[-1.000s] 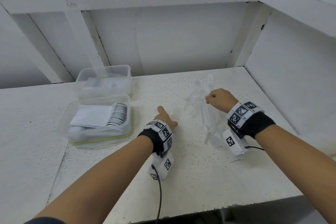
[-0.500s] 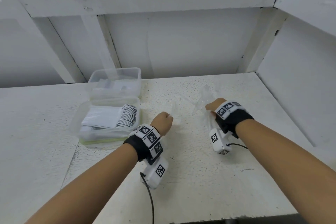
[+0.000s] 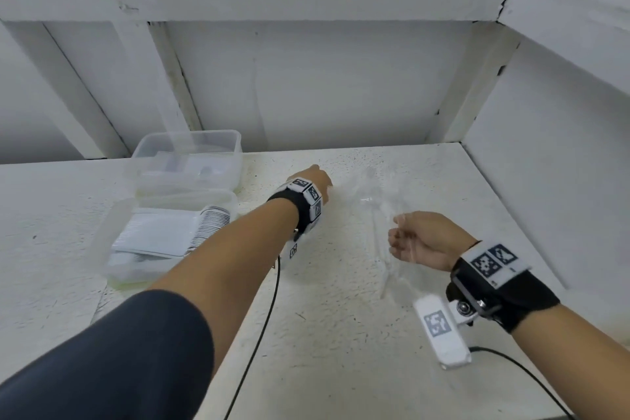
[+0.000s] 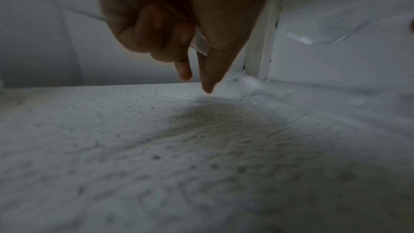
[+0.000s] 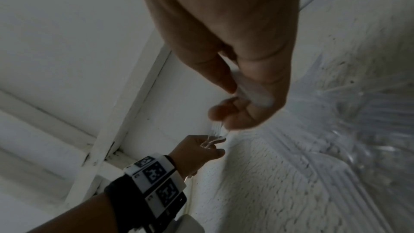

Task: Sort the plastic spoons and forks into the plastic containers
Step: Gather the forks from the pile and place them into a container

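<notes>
Clear plastic cutlery fills both our curled fists, left hand point(image 3: 315, 181) gripping a handle point(image 4: 199, 45), right hand point(image 3: 421, 239) a fork point(image 5: 216, 128), presumably bound for separate containers point(image 3: 235, 147).

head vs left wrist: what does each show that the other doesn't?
Head only: two clear plastic containers, the far one and the near one holding stacked white cutlery, plus the right hand gripping clear plastic cutlery.

Left wrist only: the left hand's curled fingers hold a clear plastic utensil handle, with the index finger pointing down.

Both: the speckled white table and the loose pile of clear plastic cutlery.
</notes>
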Demonstrator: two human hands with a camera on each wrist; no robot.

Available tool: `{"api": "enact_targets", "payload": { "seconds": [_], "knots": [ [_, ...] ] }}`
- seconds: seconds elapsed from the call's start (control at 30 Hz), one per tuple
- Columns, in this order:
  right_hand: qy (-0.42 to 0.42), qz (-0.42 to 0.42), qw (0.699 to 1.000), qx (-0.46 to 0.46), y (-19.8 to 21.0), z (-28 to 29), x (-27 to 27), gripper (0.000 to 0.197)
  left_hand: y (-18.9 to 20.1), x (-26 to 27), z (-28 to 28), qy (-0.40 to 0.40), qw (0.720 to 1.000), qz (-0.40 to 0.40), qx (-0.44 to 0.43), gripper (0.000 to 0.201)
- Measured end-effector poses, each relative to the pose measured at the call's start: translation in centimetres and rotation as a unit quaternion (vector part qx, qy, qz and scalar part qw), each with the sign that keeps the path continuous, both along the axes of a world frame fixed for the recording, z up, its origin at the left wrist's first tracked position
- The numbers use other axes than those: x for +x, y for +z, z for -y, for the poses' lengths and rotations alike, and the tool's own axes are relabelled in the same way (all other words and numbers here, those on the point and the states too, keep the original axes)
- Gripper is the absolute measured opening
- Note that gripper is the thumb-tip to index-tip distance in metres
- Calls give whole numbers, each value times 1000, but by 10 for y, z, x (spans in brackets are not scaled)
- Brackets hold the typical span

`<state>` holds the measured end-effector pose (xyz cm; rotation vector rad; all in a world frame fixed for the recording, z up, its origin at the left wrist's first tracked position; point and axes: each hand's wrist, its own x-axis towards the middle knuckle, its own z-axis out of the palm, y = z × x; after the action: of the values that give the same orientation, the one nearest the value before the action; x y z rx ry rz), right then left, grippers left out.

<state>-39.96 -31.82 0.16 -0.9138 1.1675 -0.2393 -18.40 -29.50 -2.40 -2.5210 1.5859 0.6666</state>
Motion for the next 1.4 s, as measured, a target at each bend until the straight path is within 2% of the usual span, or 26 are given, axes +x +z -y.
{"api": "enact_targets", "payload": {
  "seconds": [0.07,0.27,0.37,0.47,0.53,0.6,0.67,0.73,0.77,0.8,0.83,0.9,0.97,1.03,1.1,1.2,1.27,1.4],
  "knots": [
    [-12,-12,1000,-2,-2,3,-3,21,-4,3,8,-27,999,18,32,46],
    [0,-101,992,-81,-7,19,0,12,-9,0,5,-77,996,35,31,28],
    [35,-158,975,-150,-10,27,12,18,-3,-1,-1,-92,995,0,38,19],
    [77,-227,947,-214,-12,35,24,18,5,-3,-18,-58,996,-65,18,10],
    [138,-263,920,-255,-17,39,33,24,11,-4,-34,-22,995,-97,-16,11],
    [179,-299,890,-296,-18,36,41,20,14,-3,-51,22,990,-132,-54,16],
    [202,-305,869,-333,-20,32,49,16,17,-4,-68,63,979,-170,-88,17],
    [218,-317,849,-363,-22,28,55,30,20,-7,-83,91,969,-198,-117,19],
    [234,-323,835,-379,-25,28,58,25,20,-8,-88,100,964,-208,-131,21],
    [249,-334,827,-378,-25,26,60,15,20,-10,-93,111,958,-220,-144,22],
    [249,-336,826,-378,-27,27,62,15,19,-11,-97,123,952,-236,-154,23],
    [238,-353,823,-377,-31,28,64,33,17,-12,-104,144,938,-272,-162,24],
    [223,-355,816,-398,-28,27,64,31,14,-13,-110,155,926,-302,-163,23],
    [225,-347,817,-401,-22,26,63,26,13,-15,-116,174,907,-340,-177,21],
    [225,-330,824,-402,-16,23,62,30,13,-17,-122,203,875,-390,-201,20],
    [218,-234,858,-401,-3,10,62,23,16,-21,-132,233,836,-440,-230,19],
    [200,-138,886,-394,5,-8,62,13,19,-23,-137,239,825,-451,-242,18],
    [158,-19,914,-374,13,-45,72,14,21,-31,-147,239,813,-462,-260,24]
  ]
}}
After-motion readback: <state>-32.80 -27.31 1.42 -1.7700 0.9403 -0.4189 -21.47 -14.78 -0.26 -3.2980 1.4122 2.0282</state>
